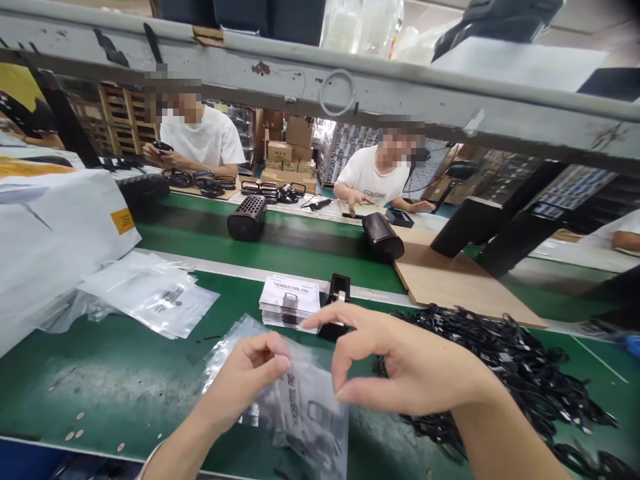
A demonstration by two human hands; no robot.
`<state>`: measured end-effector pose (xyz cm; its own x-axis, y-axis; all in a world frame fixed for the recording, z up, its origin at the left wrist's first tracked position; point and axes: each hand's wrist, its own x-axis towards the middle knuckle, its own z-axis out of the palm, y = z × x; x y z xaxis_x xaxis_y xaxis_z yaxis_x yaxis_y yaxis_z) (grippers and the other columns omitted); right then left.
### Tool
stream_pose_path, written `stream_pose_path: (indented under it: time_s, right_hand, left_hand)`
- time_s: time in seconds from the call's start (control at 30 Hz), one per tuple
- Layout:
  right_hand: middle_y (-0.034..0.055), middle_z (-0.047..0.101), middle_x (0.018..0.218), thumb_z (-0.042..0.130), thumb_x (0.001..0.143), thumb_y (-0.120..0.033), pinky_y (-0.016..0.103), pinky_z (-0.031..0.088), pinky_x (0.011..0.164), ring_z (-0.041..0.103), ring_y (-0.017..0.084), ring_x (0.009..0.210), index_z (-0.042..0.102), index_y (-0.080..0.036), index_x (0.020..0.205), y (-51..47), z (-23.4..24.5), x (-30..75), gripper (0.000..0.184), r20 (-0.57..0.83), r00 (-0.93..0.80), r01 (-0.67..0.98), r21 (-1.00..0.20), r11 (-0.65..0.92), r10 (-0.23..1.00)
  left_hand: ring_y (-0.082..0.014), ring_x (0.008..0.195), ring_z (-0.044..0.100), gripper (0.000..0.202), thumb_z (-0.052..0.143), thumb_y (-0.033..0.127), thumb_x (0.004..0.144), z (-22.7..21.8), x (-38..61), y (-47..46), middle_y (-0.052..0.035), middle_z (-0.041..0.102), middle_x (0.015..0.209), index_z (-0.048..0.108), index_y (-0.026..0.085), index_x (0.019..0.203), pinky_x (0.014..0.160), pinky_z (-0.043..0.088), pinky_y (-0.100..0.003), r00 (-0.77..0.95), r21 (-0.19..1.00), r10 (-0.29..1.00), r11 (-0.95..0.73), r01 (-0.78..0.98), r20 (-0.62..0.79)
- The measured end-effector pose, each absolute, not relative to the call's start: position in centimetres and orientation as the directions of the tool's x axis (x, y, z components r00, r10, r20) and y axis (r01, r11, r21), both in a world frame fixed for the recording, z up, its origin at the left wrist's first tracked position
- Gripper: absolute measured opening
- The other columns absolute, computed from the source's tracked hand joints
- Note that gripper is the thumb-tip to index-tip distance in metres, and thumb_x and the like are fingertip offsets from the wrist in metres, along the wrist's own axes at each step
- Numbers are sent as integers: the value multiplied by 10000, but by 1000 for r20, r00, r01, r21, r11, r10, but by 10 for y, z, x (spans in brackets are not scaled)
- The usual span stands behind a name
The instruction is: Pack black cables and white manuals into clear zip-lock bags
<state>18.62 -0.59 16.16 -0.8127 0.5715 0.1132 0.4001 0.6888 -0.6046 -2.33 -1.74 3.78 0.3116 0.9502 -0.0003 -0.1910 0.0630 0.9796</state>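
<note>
A clear plastic bag [327, 433] hangs in front of me with a printed booklet [295, 400] inside, marked "Thunder Trail Pro". My left hand [250, 370] pinches the bag's upper edge between thumb and forefinger. At the bag's upper right corner, the thumb and a bent finger of my right hand [400, 367] come together, while its forefinger arches apart above. Just beyond the fingers stands a stack of printed booklets [289, 297]. A black holder-like object [340, 290] is beside the stack, partly hidden by my right hand. More clear bags [220, 360] lie beneath my left hand.
Black cables [500, 373] are heaped at right, near a wooden board [460, 280]. Plastic bags [160, 300] and a large white sack [55, 240] lie left. Two dark speakers [247, 219] [383, 237] stand on the green belt. Two co-workers sit opposite beneath an overhead beam [280, 73].
</note>
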Motion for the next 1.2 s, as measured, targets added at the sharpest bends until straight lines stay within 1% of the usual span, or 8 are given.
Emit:
stream_pose_path:
  time_s: [0.2,0.33,0.43,0.5,0.63,0.87,1.07,1.2]
  right_hand:
    - [36,560,1137,613,714,-103,237,452,844,537,183,1057,657,-212,724,-22,152,206,118,131,-759,435,-626,647,637]
    - [35,568,1128,569,777,-154,310,411,903,510,197,1079,618,-243,869,-24,135,211,137,254,-545,408,-752,518,799]
    - [47,503,1230,701,685,-261,351,384,935,488,212,1090,437,-281,1196,-25,106,203,576,237,-364,240,-910,337,901]
    - [47,539,1174,763,606,-269,351,390,919,506,212,1049,401,-267,1226,-24,83,194,718,147,-300,171,-964,204,942]
    - [4,614,733,613,756,-279,282,440,701,561,150,716,600,-182,819,-18,52,179,117,42,-148,108,-992,59,988]
    - [13,639,780,642,718,-209,249,439,657,565,147,726,658,-182,821,-8,46,170,107,81,-155,80,-992,94,985]
    - [8,644,768,559,762,-117,246,445,678,579,141,739,677,-196,769,-2,46,168,142,254,-169,186,-940,284,952]
    - [15,661,816,462,739,-8,266,463,729,599,145,784,698,-218,815,2,41,171,325,349,-233,202,-896,397,907]
  left_hand:
    - [-139,695,532,164,557,293,802,65,-21,-36,3,577,732,650,219,688,630,395,-214,213,951,950,-265,157,229]
    - [-146,683,539,190,547,313,797,70,-17,-36,7,590,685,635,223,655,602,416,-199,5,948,967,-252,197,256]
    - [-144,673,532,173,575,351,769,64,-13,-28,10,607,689,645,224,675,580,420,-190,-120,957,963,-215,193,241]
    - [-142,662,536,174,591,364,752,61,-10,-23,10,621,691,657,222,675,578,426,-189,-132,962,969,-178,208,207]
    - [-153,691,562,228,588,394,747,55,-9,-17,-1,647,697,667,209,640,597,439,-194,-93,962,987,-102,252,129]
    - [-154,714,580,253,591,452,741,36,-16,-8,-5,657,722,655,207,758,624,472,-212,-158,999,987,9,44,-2]
    - [-181,684,598,167,673,362,665,39,-28,0,-32,673,744,690,207,725,593,479,-241,-4,969,1000,-1,247,2]
    - [-224,852,612,155,610,341,724,46,-37,3,-58,683,873,684,215,774,720,481,-285,58,988,998,19,155,-29]
